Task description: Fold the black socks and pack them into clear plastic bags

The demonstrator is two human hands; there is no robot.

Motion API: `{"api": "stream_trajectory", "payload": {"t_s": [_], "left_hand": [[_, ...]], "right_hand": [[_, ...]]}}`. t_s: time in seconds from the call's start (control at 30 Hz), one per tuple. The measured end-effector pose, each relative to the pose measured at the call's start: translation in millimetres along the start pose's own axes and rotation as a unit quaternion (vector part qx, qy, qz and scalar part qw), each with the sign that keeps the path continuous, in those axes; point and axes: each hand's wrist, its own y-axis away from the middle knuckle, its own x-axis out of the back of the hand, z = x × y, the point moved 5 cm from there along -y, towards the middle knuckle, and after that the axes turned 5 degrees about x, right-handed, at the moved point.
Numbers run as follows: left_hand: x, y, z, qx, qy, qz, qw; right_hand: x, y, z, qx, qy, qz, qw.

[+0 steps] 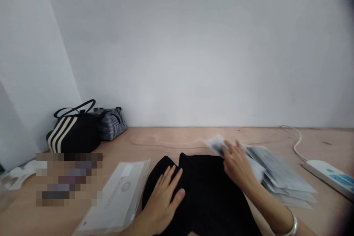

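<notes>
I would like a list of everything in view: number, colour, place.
table: one, light brown, under everything
black garment: one, black, centre
plastic packets: several, clear, right of garment
plastic packet: one, clear, left of garment
tote bag: one, black-and-white striped, back left
small bag: one, grey striped, beside tote
power strip: one, white, right edge
cable: one, white, behind power strip
blurred patch: one, unreadable, front left
bracelet: one, silver, right wrist
left hand: flat on garment
right hand: touching plastic packets
</notes>
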Motion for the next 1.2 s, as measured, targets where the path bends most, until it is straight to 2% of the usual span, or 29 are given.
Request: {"api": "stream_trajectory", "payload": {"t_s": [0.07, 0.13, 0.23, 0.33, 0.43, 0.53, 0.63, 0.7, 0.77, 0.83, 0.97, 1.1, 1.2], "left_hand": [[19.8, -0.7, -4.1, 0.017, 0.031, 0.1, 0.994], [37.8, -0.1, -6.8, 0.01, 0.06, 0.178, 0.982], [49.2, -0.6, -9.9, -0.005, 0.079, 0.212, 0.974], [36.7, -2.8, -10.7, -0.004, 0.047, 0.166, 0.985], [9.5, -1.9, -4.1, -0.038, -0.011, 0.054, 0.998], [-9.5, 3.6, 0.6, -0.048, -0.059, -0.052, 0.996], [-8.0, 7.7, -1.5, -0.012, -0.098, -0.094, 0.991], [-2.7, 7.5, -2.9, 0.015, -0.115, -0.115, 0.987], [1.2, 3.3, 0.3, 0.023, -0.123, -0.123, 0.984], [1.3, -5.4, 9.1, 0.008, -0.12, -0.108, 0.987], [-11.4, -26.6, 20.6, -0.001, -0.111, -0.059, 0.992], [-26.6, -33.4, 10.2, 0.0, -0.118, -0.071, 0.99], [-27.4, -29.9, 1.2, -0.005, -0.119, -0.064, 0.991]], "right_hand": [[5.4, -2.4, -35.5, 0.095, -0.093, 0.041, 0.99], [5.2, -0.1, -65.0, 0.168, -0.173, 0.06, 0.969], [-3.0, 9.2, -95.4, 0.243, -0.255, 0.06, 0.934], [-13.1, 18.3, -109.5, 0.264, -0.294, 0.034, 0.918], [-24.1, 23.8, -110.2, 0.241, -0.314, -0.042, 0.917], [-39.4, 29.9, -93.9, 0.135, -0.301, -0.14, 0.934], [-55.4, 43.8, -70.4, 0.01, -0.279, -0.246, 0.928], [-60.1, 52.5, -60.9, -0.013, -0.275, -0.292, 0.916], [-59.2, 56.3, -56.5, -0.006, -0.273, -0.303, 0.913], [-55.9, 56.1, -54.8, -0.003, -0.268, -0.297, 0.917], [-51.7, 52.9, -55.6, -0.002, -0.269, -0.29, 0.919], [-52.7, 52.7, -53.0, 0.004, -0.283, -0.294, 0.913], [-52.2, 52.6, -49.3, 0.006, -0.288, -0.302, 0.909]]}}
